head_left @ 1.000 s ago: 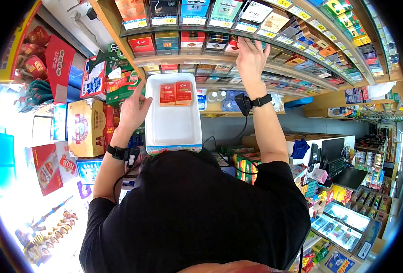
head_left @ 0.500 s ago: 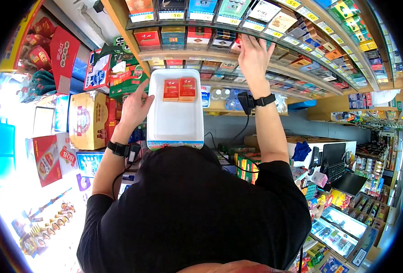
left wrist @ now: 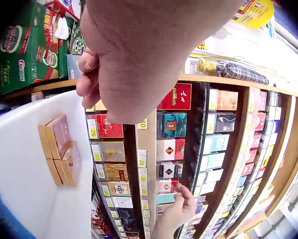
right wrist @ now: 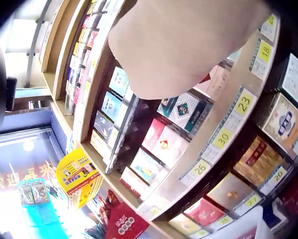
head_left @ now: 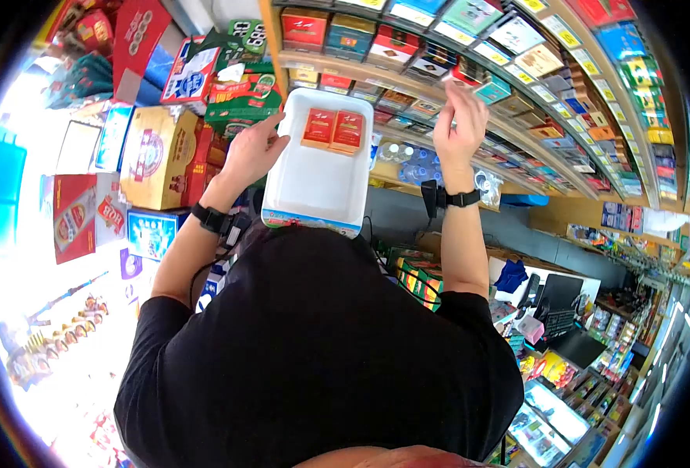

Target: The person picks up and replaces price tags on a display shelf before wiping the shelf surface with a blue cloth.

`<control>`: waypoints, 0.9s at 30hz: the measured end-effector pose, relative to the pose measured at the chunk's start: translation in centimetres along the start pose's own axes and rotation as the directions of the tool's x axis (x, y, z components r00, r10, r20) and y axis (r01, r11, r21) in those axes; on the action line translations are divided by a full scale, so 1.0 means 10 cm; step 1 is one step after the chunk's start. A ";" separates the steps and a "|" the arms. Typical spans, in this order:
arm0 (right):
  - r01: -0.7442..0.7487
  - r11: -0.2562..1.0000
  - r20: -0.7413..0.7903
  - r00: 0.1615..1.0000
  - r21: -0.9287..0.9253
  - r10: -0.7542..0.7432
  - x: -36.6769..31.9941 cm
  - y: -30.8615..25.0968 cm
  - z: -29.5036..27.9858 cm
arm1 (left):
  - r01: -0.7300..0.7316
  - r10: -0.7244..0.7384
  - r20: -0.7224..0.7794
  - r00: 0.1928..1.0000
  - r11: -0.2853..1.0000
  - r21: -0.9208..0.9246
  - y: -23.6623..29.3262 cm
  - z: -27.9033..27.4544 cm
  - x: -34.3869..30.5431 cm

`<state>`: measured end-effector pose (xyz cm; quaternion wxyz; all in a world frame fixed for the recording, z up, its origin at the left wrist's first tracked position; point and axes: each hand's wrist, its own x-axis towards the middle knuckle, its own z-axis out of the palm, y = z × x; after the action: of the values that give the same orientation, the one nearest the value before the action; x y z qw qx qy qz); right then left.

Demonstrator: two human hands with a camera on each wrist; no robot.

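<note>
I hold a white tray (head_left: 314, 183) chest-high in front of a wall of cigarette shelves. My left hand (head_left: 251, 152) grips its left rim. Two red packs (head_left: 333, 129) lie side by side at the tray's far end; the left wrist view shows the same packs (left wrist: 59, 149) on the tray (left wrist: 19, 184), under my left hand (left wrist: 139, 50). My right hand (head_left: 460, 125) is raised to a shelf row, fingertips at the packs there. In the left wrist view the right hand (left wrist: 176, 211) touches a pale pack. Whether it grasps one is unclear; the right wrist view hides the fingers.
Shelves of cigarette packs (head_left: 532, 70) with yellow price tags (right wrist: 243, 107) curve across the top and right. Stacked cartons (head_left: 154, 156) and green boxes (head_left: 240, 93) fill the left. Water bottles (head_left: 407, 164) sit below the shelves. A counter with a monitor (head_left: 555, 292) is at the right.
My right hand has come down from the higher shelf row to a lower one. The view has swung left, and the tray with my left hand sits higher in the picture.
</note>
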<state>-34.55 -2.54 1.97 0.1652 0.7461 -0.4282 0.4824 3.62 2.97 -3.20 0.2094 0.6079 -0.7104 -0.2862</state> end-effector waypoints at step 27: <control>-0.051 0.981 0.948 0.252 -0.187 0.194 -0.69 -0.58 1.36 | -0.008 0.009 0.034 0.999 1.000 -0.004 -0.05 -0.01 -0.17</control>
<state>-23.24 -4.86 -9.55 -0.1230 0.8382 -0.5245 -0.0846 4.33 4.61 -3.36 0.1994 0.5995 -0.7159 -0.2970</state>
